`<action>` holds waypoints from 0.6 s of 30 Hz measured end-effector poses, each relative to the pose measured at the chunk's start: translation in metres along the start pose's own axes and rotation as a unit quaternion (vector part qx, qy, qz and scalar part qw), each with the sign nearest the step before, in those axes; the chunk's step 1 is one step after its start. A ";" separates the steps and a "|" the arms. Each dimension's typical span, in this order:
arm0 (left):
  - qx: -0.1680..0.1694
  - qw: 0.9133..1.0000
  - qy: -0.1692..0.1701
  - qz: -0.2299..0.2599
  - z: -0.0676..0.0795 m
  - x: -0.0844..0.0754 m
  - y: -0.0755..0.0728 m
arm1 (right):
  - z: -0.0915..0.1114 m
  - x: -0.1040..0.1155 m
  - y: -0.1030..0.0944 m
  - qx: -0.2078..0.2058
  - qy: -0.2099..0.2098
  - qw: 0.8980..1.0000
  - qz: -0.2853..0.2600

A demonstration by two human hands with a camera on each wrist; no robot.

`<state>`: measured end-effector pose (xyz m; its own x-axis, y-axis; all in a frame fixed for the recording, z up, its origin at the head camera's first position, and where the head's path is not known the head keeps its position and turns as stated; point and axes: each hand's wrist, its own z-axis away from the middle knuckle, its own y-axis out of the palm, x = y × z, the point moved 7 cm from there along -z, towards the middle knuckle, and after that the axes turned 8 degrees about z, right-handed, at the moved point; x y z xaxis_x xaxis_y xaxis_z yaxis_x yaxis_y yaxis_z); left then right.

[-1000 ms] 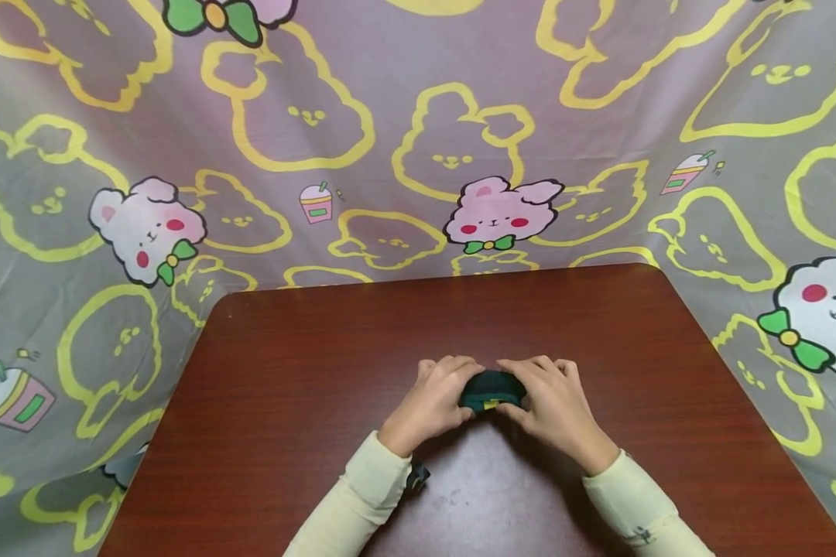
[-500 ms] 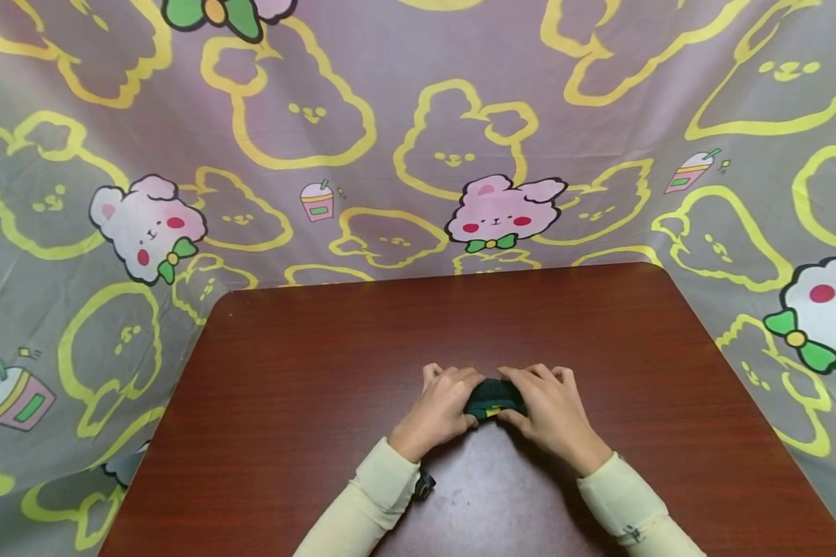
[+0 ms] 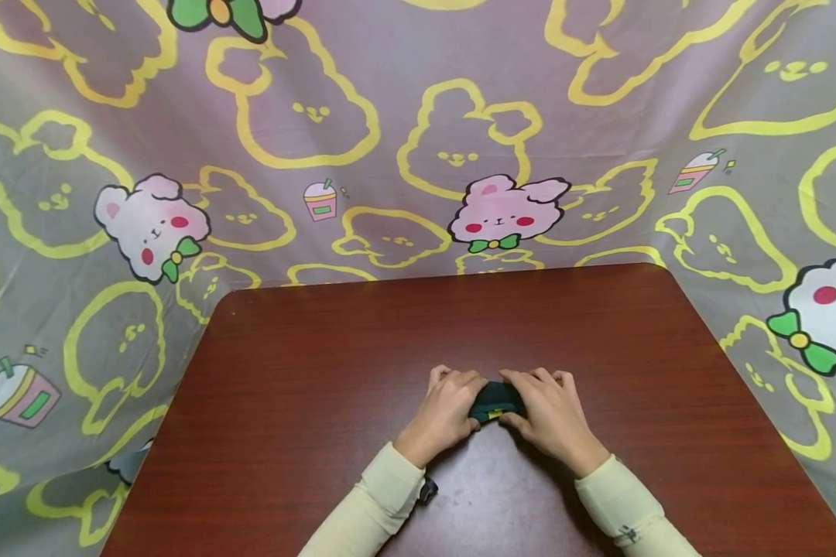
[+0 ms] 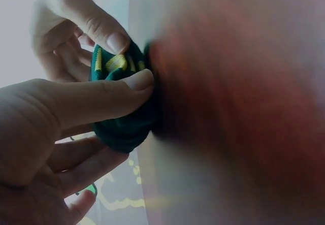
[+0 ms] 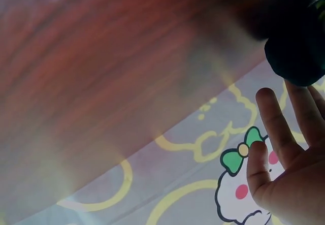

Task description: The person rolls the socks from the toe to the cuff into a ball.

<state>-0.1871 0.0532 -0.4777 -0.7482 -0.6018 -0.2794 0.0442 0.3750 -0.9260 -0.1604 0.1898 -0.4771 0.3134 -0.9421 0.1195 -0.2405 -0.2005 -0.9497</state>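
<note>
A small rolled bundle of dark green knit cloth with yellow stripes (image 3: 496,394), sock-like, is held between both hands close over the table. My left hand (image 3: 446,406) grips its left end. In the left wrist view, that thumb lies across the striped side of the bundle (image 4: 127,128), with fingers behind it. From the other end my right hand (image 3: 549,410) grips it, thumb pressing near the yellow part. The right wrist view catches only a dark edge of the bundle (image 5: 294,55) above several extended fingers (image 5: 277,118); the right thumb is out of that view.
The reddish-brown wooden table (image 3: 320,348) spreads around both hands. Behind and beside it hangs a grey-pink curtain (image 3: 390,93) printed with cartoon animals. A small black device (image 3: 428,490) shows at the left sleeve cuff.
Both hands and the bundle have shifted slightly toward the person, and the hands have drawn a little closer together. The grip of both hands stays on the bundle.
</note>
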 end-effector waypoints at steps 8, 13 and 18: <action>-0.012 1.000 0.005 -0.003 0.002 -0.001 0.004 | 0.001 -0.001 0.001 -0.011 -0.003 1.000 0.003; 0.000 1.000 0.004 0.021 0.002 0.000 0.006 | 0.001 0.000 0.000 -0.014 0.000 1.000 0.003; 0.029 0.999 0.003 0.031 0.007 -0.003 0.008 | 0.001 0.000 -0.004 -0.004 0.014 1.000 -0.002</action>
<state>-0.1803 0.0528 -0.4863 -0.7468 -0.5741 -0.3358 0.1298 0.3695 -0.9201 -0.1583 0.1906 -0.4732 0.2895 -0.9481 0.1318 -0.2474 -0.2071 -0.9465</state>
